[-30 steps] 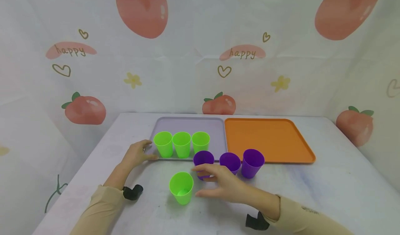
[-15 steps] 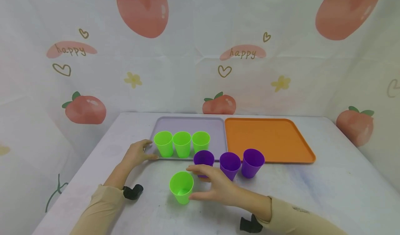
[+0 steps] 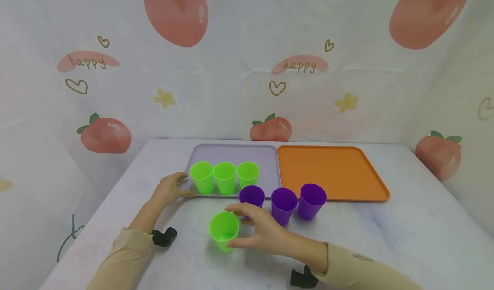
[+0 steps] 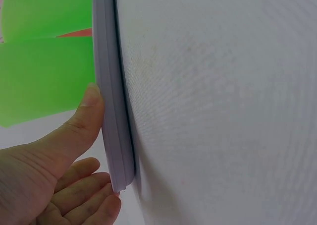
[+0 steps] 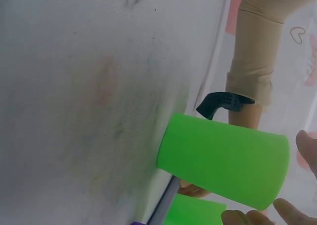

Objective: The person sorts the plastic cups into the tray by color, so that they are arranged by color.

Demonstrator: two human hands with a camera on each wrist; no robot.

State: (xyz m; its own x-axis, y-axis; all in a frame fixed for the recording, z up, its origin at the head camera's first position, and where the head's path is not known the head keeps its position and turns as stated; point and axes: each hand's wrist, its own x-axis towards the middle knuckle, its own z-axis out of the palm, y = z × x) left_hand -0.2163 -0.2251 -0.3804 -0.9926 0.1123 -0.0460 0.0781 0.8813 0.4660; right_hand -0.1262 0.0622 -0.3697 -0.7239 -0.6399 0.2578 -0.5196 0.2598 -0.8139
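Note:
At the lavender tray's near left corner, my left hand (image 3: 170, 190) grips the tray (image 3: 266, 165): in the left wrist view the thumb (image 4: 91, 98) presses the rim and the fingers curl by the corner. Three bright green cups (image 3: 225, 178) stand upright in a row on that tray. My right hand (image 3: 266, 230) is spread beside a fourth-colour-matched green cup (image 3: 221, 234) standing on the table, thumb and fingers reaching around its right side. In the right wrist view, fingertips (image 5: 285, 207) are right at the rim of this cup (image 5: 223, 158).
Three purple cups (image 3: 283, 204) stand upright just beyond my right hand, the leftmost partly hidden by it. An orange tray (image 3: 328, 170) lies at the back right, against the lavender one. The table (image 3: 417, 238) meets a printed cloth backdrop (image 3: 231, 101) behind.
My right hand has moved left to the lone green cup, bringing its thumb and fingers around the right side. My left hand and all the cups have stayed put.

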